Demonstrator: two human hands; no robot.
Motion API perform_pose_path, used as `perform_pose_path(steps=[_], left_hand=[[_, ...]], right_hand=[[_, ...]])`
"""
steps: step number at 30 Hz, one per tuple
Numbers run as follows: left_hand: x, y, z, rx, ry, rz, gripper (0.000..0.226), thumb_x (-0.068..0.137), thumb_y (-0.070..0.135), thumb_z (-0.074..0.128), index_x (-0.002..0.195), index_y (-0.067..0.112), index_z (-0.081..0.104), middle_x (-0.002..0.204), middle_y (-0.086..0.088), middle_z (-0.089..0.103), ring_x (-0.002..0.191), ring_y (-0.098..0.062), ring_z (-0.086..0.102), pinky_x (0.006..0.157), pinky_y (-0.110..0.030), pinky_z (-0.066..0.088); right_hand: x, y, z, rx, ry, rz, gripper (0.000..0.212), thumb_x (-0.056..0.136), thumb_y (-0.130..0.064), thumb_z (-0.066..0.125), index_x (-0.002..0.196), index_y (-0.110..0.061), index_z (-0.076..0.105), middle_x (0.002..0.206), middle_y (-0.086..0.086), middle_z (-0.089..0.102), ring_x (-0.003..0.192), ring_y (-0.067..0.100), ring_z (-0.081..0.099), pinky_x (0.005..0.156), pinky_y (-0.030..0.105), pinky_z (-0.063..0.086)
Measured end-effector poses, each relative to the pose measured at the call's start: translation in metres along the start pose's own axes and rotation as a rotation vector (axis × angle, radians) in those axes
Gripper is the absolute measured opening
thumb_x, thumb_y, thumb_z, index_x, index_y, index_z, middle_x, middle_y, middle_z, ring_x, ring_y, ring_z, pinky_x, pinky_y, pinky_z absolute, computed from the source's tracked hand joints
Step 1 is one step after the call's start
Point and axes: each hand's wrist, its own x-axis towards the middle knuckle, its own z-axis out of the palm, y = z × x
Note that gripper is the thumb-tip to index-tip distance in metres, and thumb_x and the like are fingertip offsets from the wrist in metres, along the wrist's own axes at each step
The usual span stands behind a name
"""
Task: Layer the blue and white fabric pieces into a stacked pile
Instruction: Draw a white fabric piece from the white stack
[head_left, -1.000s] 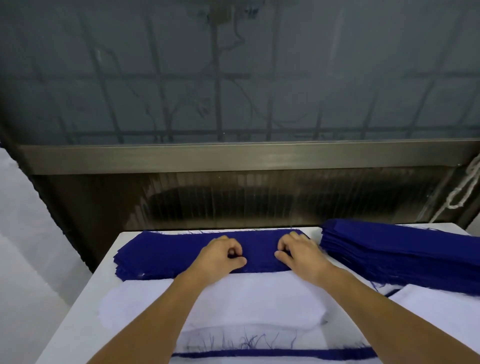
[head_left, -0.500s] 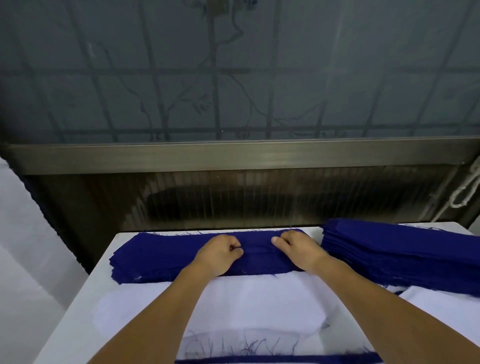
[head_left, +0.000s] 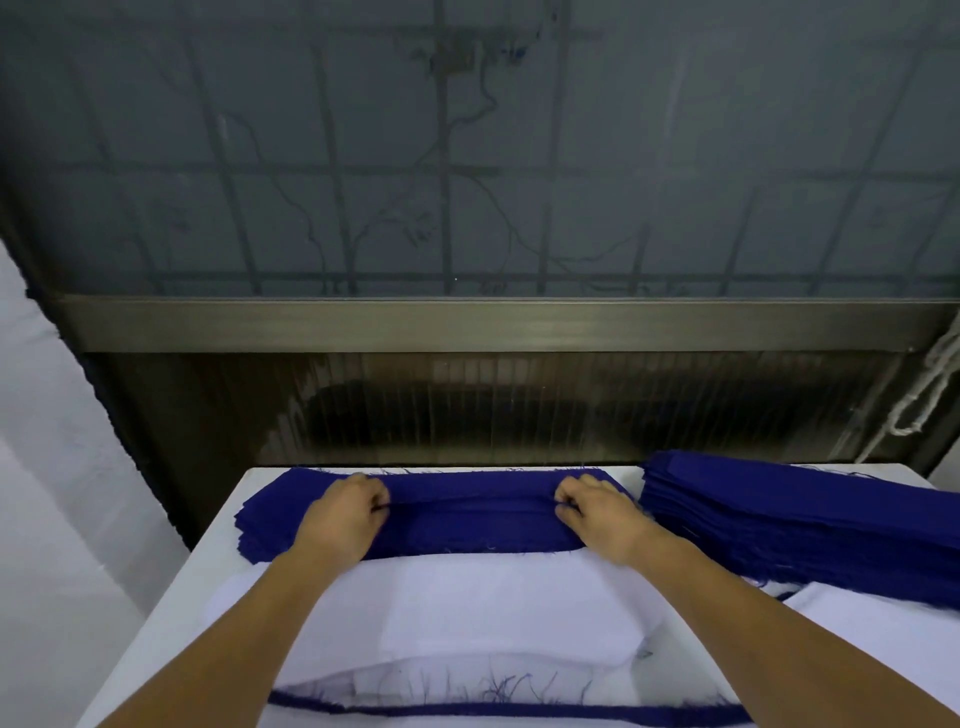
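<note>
Both hands have slid apart along the top blue fabric piece at the far edge of the table. A second ago they sat close together near its middle, knuckles almost meeting; half a second ago they were only starting to part. Now the left hand is well toward the left end and the right hand near the right end, each with fingers curled and pinching a small fold of the blue cloth between thumb and fingertips. A taut crease runs between the two pinches (a sign, I judge, that the piece is being stretched flat or is about to be lifted off its pile).

That blue piece lies on a low stack of like pieces, just beyond the white fabric piece spread in front of the person. Nearer still, a layered pile shows a blue edge with frayed threads under white cloth, which suggests the layering is already under way. A taller blue stack stands at the right, apart from the right hand.

With both ends now gripped, the piece looks ready to be carried over to the layered pile; the head has also tipped a little, so the table sits lower in view than before.
</note>
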Motion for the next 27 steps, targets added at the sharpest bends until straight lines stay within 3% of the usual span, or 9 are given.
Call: perform_pose_path(steps=[4,7,11,14,18,22,25,27], left_hand=[[-0.013,-0.034,-0.02,0.181,0.05,-0.045,0.015,0.097,0.025,0.051,0.109,0.029,0.06,0.113,0.004,0.058,0.095,-0.01,0.055,0.084,-0.025,0.049],[-0.03,-0.037,-0.032,0.25,0.072,0.035,0.023,0.097,0.026,0.051,0.118,0.03,0.06,0.12,0.007,0.057,0.105,-0.011,0.054,0.09,-0.024,0.044],[-0.08,-0.035,-0.044,0.175,0.118,0.173,0.019,0.095,0.027,0.055,0.111,0.031,0.064,0.111,0.014,0.061,0.097,-0.004,0.053,0.087,-0.014,0.043],[-0.13,-0.033,-0.048,0.09,-0.038,0.233,0.015,0.094,0.036,0.056,0.103,0.048,0.056,0.101,0.031,0.054,0.089,0.006,0.052,0.074,-0.001,0.038],[-0.177,-0.032,-0.047,-0.025,-0.267,0.29,0.007,0.091,0.048,0.056,0.09,0.055,0.055,0.095,0.04,0.054,0.095,0.018,0.048,0.084,0.001,0.036],[-0.182,-0.022,-0.053,-0.066,-0.351,0.276,0.008,0.09,0.045,0.059,0.089,0.053,0.062,0.095,0.044,0.056,0.095,0.02,0.049,0.082,0.001,0.037],[-0.17,-0.006,-0.065,-0.172,-0.236,0.195,0.018,0.093,0.029,0.06,0.09,0.047,0.061,0.094,0.031,0.061,0.092,0.01,0.057,0.075,-0.002,0.043],[-0.165,0.003,-0.075,-0.208,-0.075,0.2,0.027,0.093,0.023,0.061,0.09,0.05,0.056,0.096,0.029,0.059,0.091,0.003,0.06,0.07,-0.004,0.045]], right_hand=[[-0.005,-0.006,-0.004,0.005,0.007,0.024,0.018,0.102,-0.029,0.043,0.117,-0.028,0.053,0.119,-0.007,0.051,0.106,0.009,0.048,0.085,0.022,0.041],[-0.023,-0.014,-0.014,0.014,0.088,0.006,0.012,0.101,-0.024,0.047,0.108,-0.027,0.056,0.114,-0.005,0.054,0.103,0.009,0.05,0.091,0.022,0.045],[-0.089,-0.013,-0.029,-0.007,0.17,-0.082,0.008,0.097,-0.028,0.053,0.103,-0.032,0.057,0.102,-0.016,0.054,0.094,0.003,0.051,0.083,0.012,0.04],[-0.161,-0.007,-0.037,0.092,0.067,-0.08,0.008,0.095,-0.031,0.056,0.091,-0.038,0.055,0.087,-0.021,0.058,0.084,0.001,0.056,0.073,0.011,0.045],[-0.231,-0.004,-0.039,0.138,-0.069,-0.068,0.01,0.093,-0.038,0.058,0.085,-0.039,0.053,0.097,-0.034,0.054,0.084,-0.002,0.056,0.067,0.01,0.041],[-0.242,-0.008,-0.054,0.181,-0.17,0.009,0.008,0.094,-0.036,0.058,0.085,-0.037,0.057,0.085,-0.019,0.064,0.074,0.0,0.058,0.067,0.012,0.044],[-0.229,-0.011,-0.071,0.183,-0.111,0.062,0.008,0.096,-0.034,0.055,0.089,-0.035,0.058,0.087,-0.008,0.067,0.08,0.005,0.061,0.074,0.02,0.05],[-0.221,-0.016,-0.082,0.177,0.05,0.056,0.01,0.096,-0.028,0.056,0.09,-0.036,0.059,0.087,-0.01,0.067,0.085,0.002,0.06,0.073,0.022,0.051]])
